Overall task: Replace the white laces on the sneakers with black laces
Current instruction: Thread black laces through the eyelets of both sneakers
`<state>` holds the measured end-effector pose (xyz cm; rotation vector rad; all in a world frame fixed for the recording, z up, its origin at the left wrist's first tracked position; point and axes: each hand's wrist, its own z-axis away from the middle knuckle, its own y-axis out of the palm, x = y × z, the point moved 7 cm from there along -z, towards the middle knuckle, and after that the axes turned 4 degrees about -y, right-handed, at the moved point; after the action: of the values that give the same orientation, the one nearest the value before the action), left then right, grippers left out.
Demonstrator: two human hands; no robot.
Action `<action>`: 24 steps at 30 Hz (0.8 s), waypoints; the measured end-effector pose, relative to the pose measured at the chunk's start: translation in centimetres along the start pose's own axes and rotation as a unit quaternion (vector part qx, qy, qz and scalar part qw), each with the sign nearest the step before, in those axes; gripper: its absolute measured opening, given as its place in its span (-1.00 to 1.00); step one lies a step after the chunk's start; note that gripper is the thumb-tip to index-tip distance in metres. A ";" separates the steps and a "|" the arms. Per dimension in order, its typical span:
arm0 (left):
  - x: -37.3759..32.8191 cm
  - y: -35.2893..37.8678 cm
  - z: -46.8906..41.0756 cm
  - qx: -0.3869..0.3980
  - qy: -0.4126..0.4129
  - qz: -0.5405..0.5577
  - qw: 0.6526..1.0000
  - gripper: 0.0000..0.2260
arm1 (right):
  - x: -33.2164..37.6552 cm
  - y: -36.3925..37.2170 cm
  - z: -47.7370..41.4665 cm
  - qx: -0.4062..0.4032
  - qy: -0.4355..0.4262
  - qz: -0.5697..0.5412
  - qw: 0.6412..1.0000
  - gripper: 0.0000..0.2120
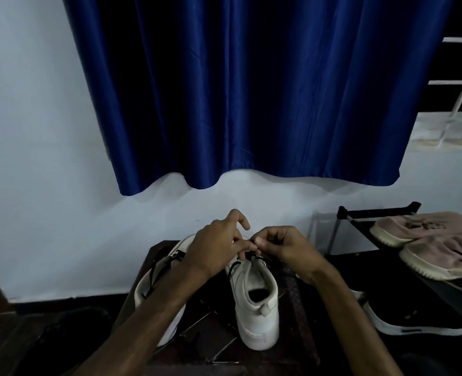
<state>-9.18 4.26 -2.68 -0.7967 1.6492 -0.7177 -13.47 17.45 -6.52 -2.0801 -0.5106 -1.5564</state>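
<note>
Two white sneakers stand on a dark low table (297,297), heels toward me. The right sneaker (255,302) has a black lace (233,265) running across its upper eyelets. Both of my hands meet over its tongue: my left hand (219,246) and my right hand (284,244) each pinch the black lace near the top, fingertips almost touching. The left sneaker (153,283) carries a black lace (156,270) down its front, and my left forearm crosses over it. No white lace is visible.
A black shoe rack (360,213) at the right holds two pinkish-beige shoes (419,226), with a black-and-white shoe (403,321) below. A blue curtain (251,90) hangs over the pale wall behind. Dark floor lies to the left.
</note>
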 end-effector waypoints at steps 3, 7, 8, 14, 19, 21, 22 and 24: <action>1.7 1.0 0.6 -0.003 -0.064 0.001 0.998 -0.52 | -1.3 -1.3 -0.4 -0.027 0.017 0.030 0.999 -0.84; 2.7 3.7 2.5 0.034 -0.163 0.050 0.985 -0.55 | -2.0 -1.6 -0.7 -0.074 0.005 0.062 0.995 -0.87; 2.7 3.9 2.7 0.011 -0.169 0.051 0.984 -0.65 | -2.2 -1.2 -0.7 -0.068 0.008 0.049 0.996 -0.88; 3.7 3.2 4.7 -0.134 -0.220 0.140 0.956 -0.87 | -2.9 0.1 -0.5 -0.045 0.005 0.135 0.990 -0.92; 5.6 4.6 5.3 -0.094 -0.287 0.343 0.889 -0.82 | -3.7 1.0 -0.3 -0.046 0.023 0.205 0.977 -0.81; 5.6 4.6 5.4 -0.088 -0.301 0.372 0.873 -0.86 | -3.6 1.1 -0.4 -0.045 0.024 0.224 0.973 -0.78; 5.6 4.6 5.4 -0.089 -0.305 0.378 0.869 -0.84 | -3.5 1.1 -0.4 -0.044 0.023 0.231 0.972 -0.78; 5.6 4.6 5.5 -0.096 -0.309 0.391 0.861 -0.81 | -3.5 1.2 -0.4 -0.037 0.021 0.243 0.969 -0.79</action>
<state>-5.32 2.12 -10.62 -0.3554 1.2773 0.2732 -14.08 16.16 -9.99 -2.0224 0.0782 -1.3351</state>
